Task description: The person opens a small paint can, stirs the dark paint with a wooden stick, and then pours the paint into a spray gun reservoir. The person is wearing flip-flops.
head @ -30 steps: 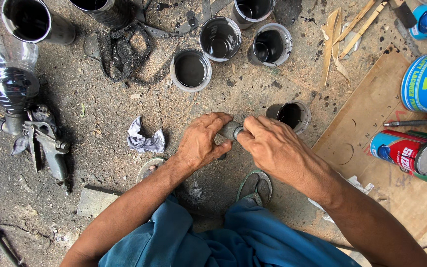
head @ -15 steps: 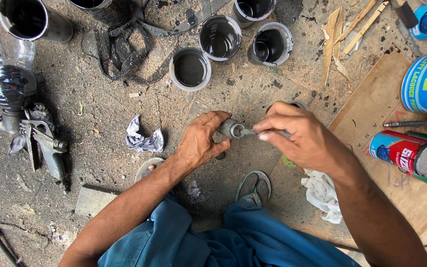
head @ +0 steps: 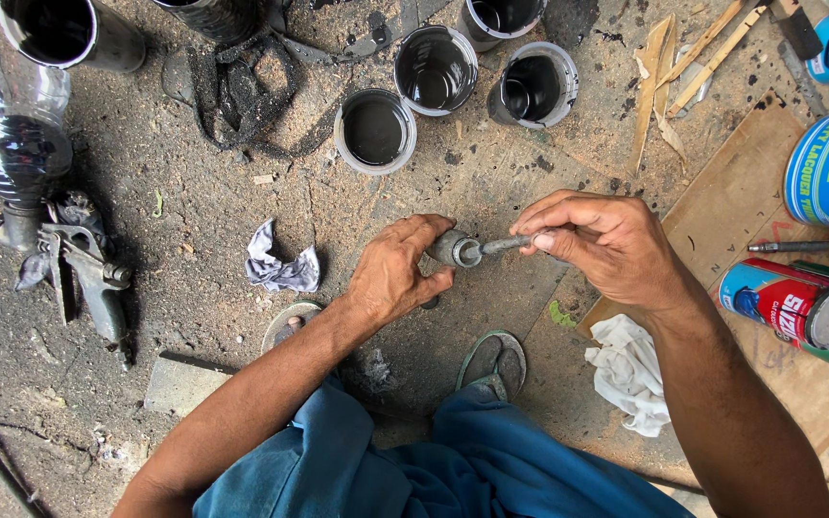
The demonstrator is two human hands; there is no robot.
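My left hand (head: 395, 273) grips a small grey metal cylinder (head: 456, 249) in the middle of the view, above a dirty concrete floor. My right hand (head: 606, 245) pinches a thin grey metal rod (head: 504, 245) whose left end sits at the open mouth of that cylinder. The two hands are a short way apart, joined by the rod. My blue trousers and sandalled feet show below the hands.
Several cups of dark liquid (head: 374, 129) stand beyond the hands. A spray gun with a bottle (head: 59, 249) lies at left, a crumpled grey rag (head: 280, 269) near it. Paint cans (head: 798, 307) rest on cardboard (head: 722, 201) at right, with a white cloth (head: 630, 369) and wooden sticks (head: 683, 67).
My hands were closed together over the cylinder. My right hand has moved right and drawn the thin rod out of it, while my left hand kept holding the cylinder.
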